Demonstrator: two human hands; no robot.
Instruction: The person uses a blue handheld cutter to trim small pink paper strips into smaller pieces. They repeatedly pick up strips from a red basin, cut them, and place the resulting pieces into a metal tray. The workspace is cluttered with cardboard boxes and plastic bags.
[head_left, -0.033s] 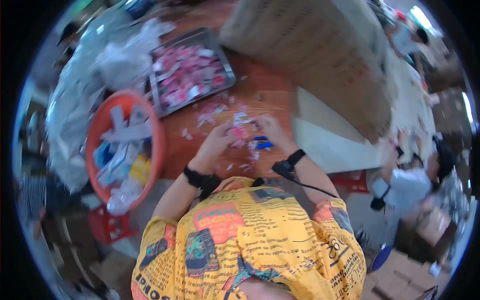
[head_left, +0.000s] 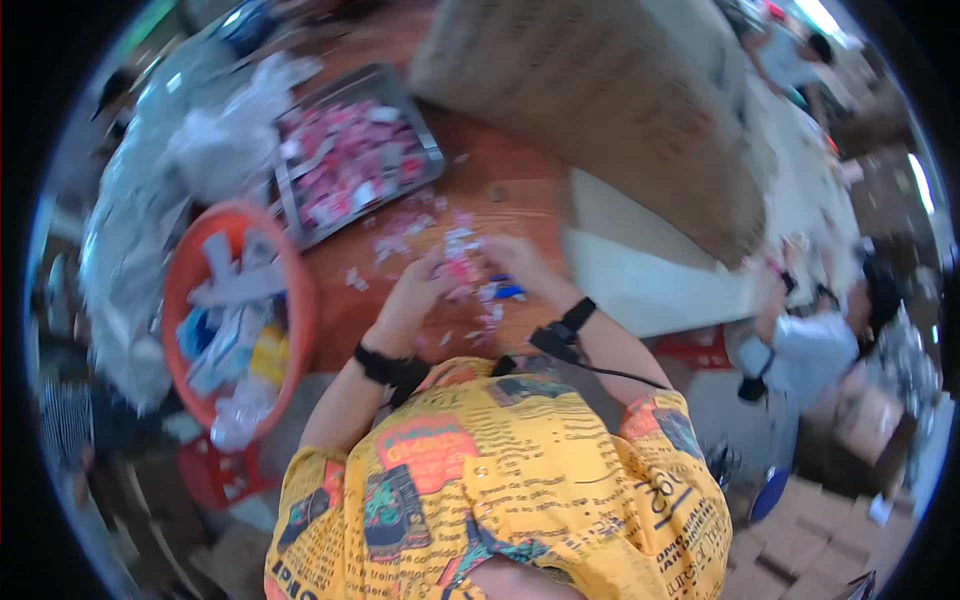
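Over a reddish-brown wooden table (head_left: 350, 325), my left hand (head_left: 424, 284) has its fingers curled in at the edge of a small heap of pink and white pieces (head_left: 461, 268). Facing it from the other side, my right hand (head_left: 516, 260) also bends its fingers toward the heap. Blur hides what either hand's fingertips hold. Just below the right hand lies a small blue object (head_left: 508, 291), partly covered. More pink and white bits (head_left: 400, 232) are scattered between the heap and a metal tray (head_left: 431, 150) filled with similar pieces.
Left of the tray stands an orange basin (head_left: 308, 318) holding plastic bags and wrappings. Clear plastic sacks (head_left: 125, 290) bulge beyond it. A big cardboard box (head_left: 600, 120) takes up the far right, beside a pale board (head_left: 640, 285). Another person (head_left: 810, 345) sits at the right.
The whole view has shifted slightly, so the table and its contents appear further left. My hands stay at the pink heap, and less of the blue object shows.
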